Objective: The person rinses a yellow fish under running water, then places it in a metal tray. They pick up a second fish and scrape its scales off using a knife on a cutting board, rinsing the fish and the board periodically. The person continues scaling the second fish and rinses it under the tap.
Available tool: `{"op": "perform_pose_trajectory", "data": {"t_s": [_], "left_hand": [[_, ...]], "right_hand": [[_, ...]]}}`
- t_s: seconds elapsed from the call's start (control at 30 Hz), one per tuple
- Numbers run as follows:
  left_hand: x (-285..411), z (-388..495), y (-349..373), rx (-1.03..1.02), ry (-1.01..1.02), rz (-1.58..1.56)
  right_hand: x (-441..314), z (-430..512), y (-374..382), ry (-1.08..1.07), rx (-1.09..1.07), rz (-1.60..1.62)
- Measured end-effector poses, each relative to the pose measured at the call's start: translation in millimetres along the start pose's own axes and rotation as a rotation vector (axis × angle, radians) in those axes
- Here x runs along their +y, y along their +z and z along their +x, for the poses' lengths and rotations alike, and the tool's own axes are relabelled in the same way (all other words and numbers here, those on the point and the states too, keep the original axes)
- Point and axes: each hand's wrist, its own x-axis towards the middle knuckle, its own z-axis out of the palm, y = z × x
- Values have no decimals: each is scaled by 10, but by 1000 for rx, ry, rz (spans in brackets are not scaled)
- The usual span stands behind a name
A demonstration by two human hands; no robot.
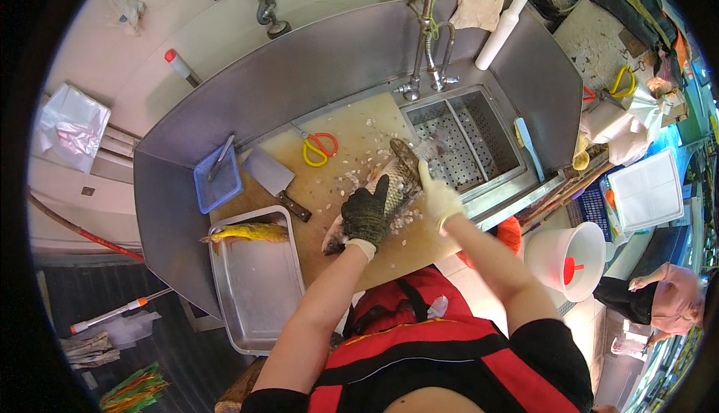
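Note:
A large scaly fish (400,195) lies slantwise on a yellowed cutting board (348,124), head toward me and tail at the sink edge. My left hand (365,213), in a dark knit glove, presses down on its head end. Gripped in my white-gloved right hand (441,195) is a brown elongated tool (405,157), probably a fish scaler, against the fish's side. Its working face is hidden. Loose scales (401,220) are scattered around the fish. To the left lie a cleaver (271,171) and scissors (320,149) with red and yellow handles.
A metal tray (255,289) holding a yellow fish (253,232) overlaps the board's left side. Behind it stands a blue basket (218,183). On the right are a perforated sink (463,138), a tap (413,88), a brush (529,149) and a white bucket (564,261). A person (663,298) is farther right.

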Motion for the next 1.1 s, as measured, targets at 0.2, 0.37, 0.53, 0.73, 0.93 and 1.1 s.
{"op": "perform_pose_trajectory", "data": {"t_s": [0.2, 0.37, 0.53, 0.73, 0.93, 1.1], "left_hand": [[-1, -20, 122, 129, -10, -89], [33, -26, 141, 168, -23, 9], [54, -45, 116, 90, -62, 78], [63, -65, 107, 130, -51, 72], [97, -47, 68, 63, -61, 73], [102, 24, -63, -73, -117, -34]], "right_hand": [[106, 177, -187, -320, -40, -80], [10, 124, -441, -174, 56, -135], [-22, 175, -433, -412, -82, -122], [46, 276, -495, -247, -142, -69], [64, 212, -458, -163, 2, -12], [173, 184, -103, -385, 10, 5]]}}
